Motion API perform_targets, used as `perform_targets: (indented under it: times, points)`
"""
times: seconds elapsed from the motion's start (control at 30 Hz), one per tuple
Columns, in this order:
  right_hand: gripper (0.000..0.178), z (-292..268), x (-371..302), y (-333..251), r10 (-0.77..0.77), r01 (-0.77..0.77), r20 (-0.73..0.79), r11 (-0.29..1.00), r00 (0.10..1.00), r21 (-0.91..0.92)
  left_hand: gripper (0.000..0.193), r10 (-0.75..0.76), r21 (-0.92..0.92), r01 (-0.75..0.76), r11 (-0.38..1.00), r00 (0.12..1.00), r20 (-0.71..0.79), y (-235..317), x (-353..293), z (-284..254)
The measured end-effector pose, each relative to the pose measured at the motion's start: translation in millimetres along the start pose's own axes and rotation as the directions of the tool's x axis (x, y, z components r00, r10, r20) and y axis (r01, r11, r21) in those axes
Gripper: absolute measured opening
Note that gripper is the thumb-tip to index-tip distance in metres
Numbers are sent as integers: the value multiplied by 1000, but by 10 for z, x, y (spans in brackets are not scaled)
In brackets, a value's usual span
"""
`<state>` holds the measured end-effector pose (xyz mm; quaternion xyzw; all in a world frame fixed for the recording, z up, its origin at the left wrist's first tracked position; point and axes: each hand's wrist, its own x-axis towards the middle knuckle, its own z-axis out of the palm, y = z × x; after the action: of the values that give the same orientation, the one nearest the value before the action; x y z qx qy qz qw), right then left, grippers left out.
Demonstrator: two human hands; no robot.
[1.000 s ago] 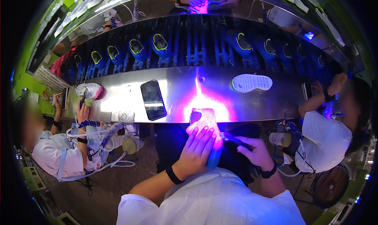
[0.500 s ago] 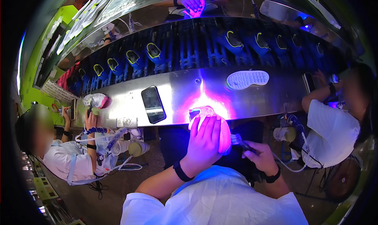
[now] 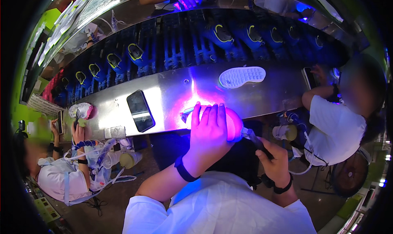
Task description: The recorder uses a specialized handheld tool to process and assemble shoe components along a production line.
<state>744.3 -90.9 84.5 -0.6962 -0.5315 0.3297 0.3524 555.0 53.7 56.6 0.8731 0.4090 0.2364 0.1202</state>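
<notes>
A rounded shoe upper, glowing pink under violet light, sits at the bench's near edge. My left hand is closed over its top, fingers side by side and hiding much of it. In my right hand is a brush with a dark handle. Its pale bristle end meets or nearly meets the right side of the upper; exact contact is hard to tell. Beyond my hands a white ridged shoe sole lies on the metal bench.
A phone lies left of my hands. Blue shoes with yellow collars stand along a dark slatted conveyor behind the bench. Co-workers sit at left and right, with cups hung at the near edge.
The whole view has shifted, so bench items appear farther left. The upper has turned in my left hand, with its dark end now more to the left. The brush stays beside it.
</notes>
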Motion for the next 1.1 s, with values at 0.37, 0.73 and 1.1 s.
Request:
perform_targets:
  times: [0.37,0.73,1.1]
  points:
    - [42,-118,732,-180,-175,189,74,947,982,-260,81,-45,-228,60,972,997,69,-465,357,-103]
    - [41,397,872,233,184,-260,206,856,961,446,103,-47,-37,75,997,869,492,-1037,159,-400]
    - [43,-103,1050,-350,-88,36,242,977,966,209,101,168,-689,-7,724,972,167,-758,-342,-428]
